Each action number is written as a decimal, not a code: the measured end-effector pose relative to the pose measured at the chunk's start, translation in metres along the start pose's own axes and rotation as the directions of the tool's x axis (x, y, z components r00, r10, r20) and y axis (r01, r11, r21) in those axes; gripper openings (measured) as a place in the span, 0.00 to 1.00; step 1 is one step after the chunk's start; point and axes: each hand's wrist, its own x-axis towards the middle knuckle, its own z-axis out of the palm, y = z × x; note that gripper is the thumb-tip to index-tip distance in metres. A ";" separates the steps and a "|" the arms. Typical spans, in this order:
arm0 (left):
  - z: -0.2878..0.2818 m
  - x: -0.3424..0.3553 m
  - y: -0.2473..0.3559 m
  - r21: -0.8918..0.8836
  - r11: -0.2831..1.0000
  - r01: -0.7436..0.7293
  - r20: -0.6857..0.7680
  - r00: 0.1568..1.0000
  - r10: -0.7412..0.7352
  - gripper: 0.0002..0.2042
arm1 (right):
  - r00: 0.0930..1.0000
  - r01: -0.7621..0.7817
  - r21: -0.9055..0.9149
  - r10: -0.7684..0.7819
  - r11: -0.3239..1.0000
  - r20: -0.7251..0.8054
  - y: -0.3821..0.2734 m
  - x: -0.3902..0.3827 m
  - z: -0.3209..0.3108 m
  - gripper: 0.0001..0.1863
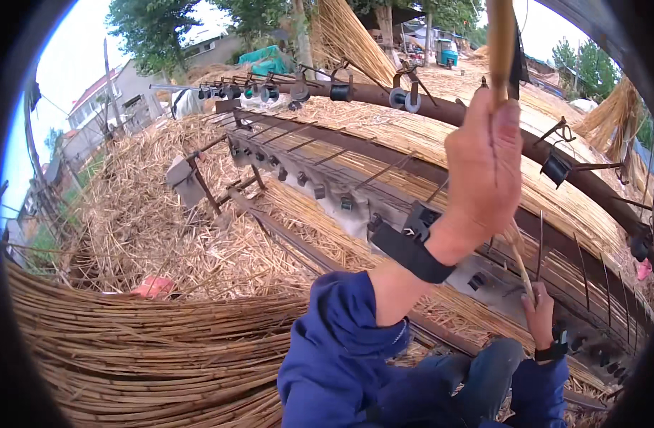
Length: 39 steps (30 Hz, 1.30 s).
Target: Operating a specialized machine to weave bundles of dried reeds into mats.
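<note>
My left hand [483,167] is raised in front of me, fingers wrapped round tan reed stalks [501,53] that run up past the top edge of the view. Their lower part slants down to my right hand [541,317], which is closed on it with thumb and fingers. Whether they are two stalks or a few more, I cannot make out. Both hands are over a long metal weaving frame [441,187] with thin upright rods and rows of small dark weights or spools. A black strap [412,250] with a small device circles my left wrist.
A curved rusty pipe [441,108] carrying wire spools [405,100] arches beyond the frame, with a reed mat [405,135] under it. Long reeds [156,342] are piled at the near left. Loose straw [148,214] covers the ground. A teal three-wheeler [446,53] stands far back.
</note>
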 end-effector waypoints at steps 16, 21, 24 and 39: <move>-0.273 -0.108 0.014 0.540 0.787 0.299 -0.651 0.740 0.166 0.17 | 0.905 0.390 -0.347 -0.287 0.853 0.313 -0.033 -0.052 0.054 0.11; -0.202 -0.063 0.088 0.423 0.883 -0.206 -0.303 0.886 0.352 0.15 | 0.911 0.334 -0.349 -0.204 0.876 0.358 -0.002 -0.051 0.057 0.11; -0.254 -0.039 0.050 0.540 0.837 0.088 -0.545 0.795 0.267 0.18 | 0.916 0.316 -0.368 -0.180 0.875 0.359 0.012 -0.068 0.034 0.12; -0.288 -0.221 -0.214 -0.383 0.538 0.751 -0.820 -0.008 -0.572 0.06 | 0.996 -0.077 -0.787 0.074 0.612 -0.040 0.084 -0.202 -0.184 0.07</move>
